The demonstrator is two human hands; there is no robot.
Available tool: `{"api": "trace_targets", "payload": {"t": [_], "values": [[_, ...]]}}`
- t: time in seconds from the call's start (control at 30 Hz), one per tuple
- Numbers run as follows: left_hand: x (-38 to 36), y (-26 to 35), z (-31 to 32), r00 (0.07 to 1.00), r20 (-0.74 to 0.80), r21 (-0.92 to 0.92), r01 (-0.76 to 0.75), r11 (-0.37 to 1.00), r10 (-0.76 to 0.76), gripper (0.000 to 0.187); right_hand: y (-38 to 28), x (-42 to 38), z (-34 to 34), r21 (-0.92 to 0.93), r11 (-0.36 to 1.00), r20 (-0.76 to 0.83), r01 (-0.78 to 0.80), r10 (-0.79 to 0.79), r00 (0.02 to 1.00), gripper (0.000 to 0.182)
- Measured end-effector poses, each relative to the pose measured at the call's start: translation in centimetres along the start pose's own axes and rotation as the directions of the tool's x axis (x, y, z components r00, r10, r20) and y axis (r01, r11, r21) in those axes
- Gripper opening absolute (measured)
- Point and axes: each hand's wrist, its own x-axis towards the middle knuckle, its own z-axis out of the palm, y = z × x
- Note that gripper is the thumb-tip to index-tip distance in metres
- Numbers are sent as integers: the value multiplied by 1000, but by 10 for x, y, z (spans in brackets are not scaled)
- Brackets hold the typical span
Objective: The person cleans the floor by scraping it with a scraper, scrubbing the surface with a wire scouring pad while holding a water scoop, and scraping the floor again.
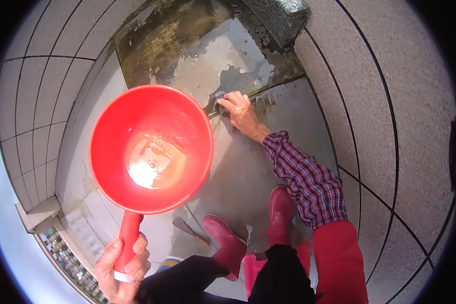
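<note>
My left hand (121, 264) is closed round the handle of a red plastic water dipper (201, 147), raised above the floor with its bowl facing me. A little water shines in the bottom of the bowl. My right hand (242, 112) reaches down to the wet floor, fingers bent round a grey, shiny wad that looks like a steel wool scrubber (219, 96). It touches the floor by the seam between the stained wet slab (197, 68) and the paler tiles (299, 109). A scraper (190, 230) with a brown handle lies on the tiles near my boots.
My red rubber boots (223, 240) stand on the tiles, beside a pink plastic stool (252, 268) under me. Tiled walls rise on the left (40, 96) and right (359, 101). A stone block (278, 20) juts out at the top. Below left is a drop past the ledge (40, 215).
</note>
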Motion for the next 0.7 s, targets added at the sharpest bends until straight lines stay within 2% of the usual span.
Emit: {"api": "trace_targets", "payload": {"t": [0.03, 0.07, 0.13, 0.2, 0.23, 0.27, 0.3, 0.37, 0.43, 0.5, 0.57, 0.63, 0.67, 0.7], "values": [[-4, 2, -3, 1000, -21, -9, 1, 1000, -1, 52, 26, 20, -25, -31, 994, -157, -107, 101, 983, 38], [-8, 3, -6, 1000, -20, 6, -24, 1000, 24, 52, 78, 23, -14, -3, 953, -284, -303, 290, 914, 39], [-15, 4, -6, 999, -19, 13, -43, 999, 43, 52, 158, 21, 13, 248, 919, -477, -306, 391, 787, 39], [-21, 4, -2, 990, -71, 29, -116, 993, 118, 53, 59, 44, -6, -188, 887, -269, -422, 367, 890, 41], [-20, 5, -5, 990, -63, 24, -122, 992, 124, 53, 22, 42, 15, -271, 883, -156, -383, 352, 923, 41], [-18, 5, -10, 987, -56, 11, -150, 989, 150, 52, -14, 35, 33, -274, 897, -101, -347, 332, 938, 36], [-19, 5, -14, 983, -50, -4, -176, 984, 175, 51, -43, 26, 53, -197, 934, -13, -299, 302, 953, 31], [-17, 3, -11, 987, -29, -27, -160, 987, 159, 51, -93, -9, 89, -24, 992, 215, -120, 123, 969, 27], [-14, 7, -14, 992, 8, -40, -123, 992, 123, 50, -112, -42, 103, 82, 997, 248, 7, -28, 968, 28], [-18, 11, -22, 994, -4, -29, -110, 993, 110, 50, -89, -43, 50, 91, 995, 300, -28, -1, 954, 27], [-22, 12, -28, 996, 14, -40, -85, 996, 86, 50, -21, -40, -12, -55, 985, 15, -166, 167, 986, 33], [-26, 12, -27, 999, 7, -88, -49, 995, 50, 50, 47, -37, -77, -243, 912, -228, -329, 276, 934, 38], [-26, 11, -28, 998, 6, -81, -68, 994, 69, 50, 59, -36, -87, -256, 911, -219, -324, 271, 937, 38], [-27, 12, -29, 996, 6, -67, -89, 994, 90, 50, 67, -35, -94, -286, 869, -286, -403, 324, 902, 39]]}}
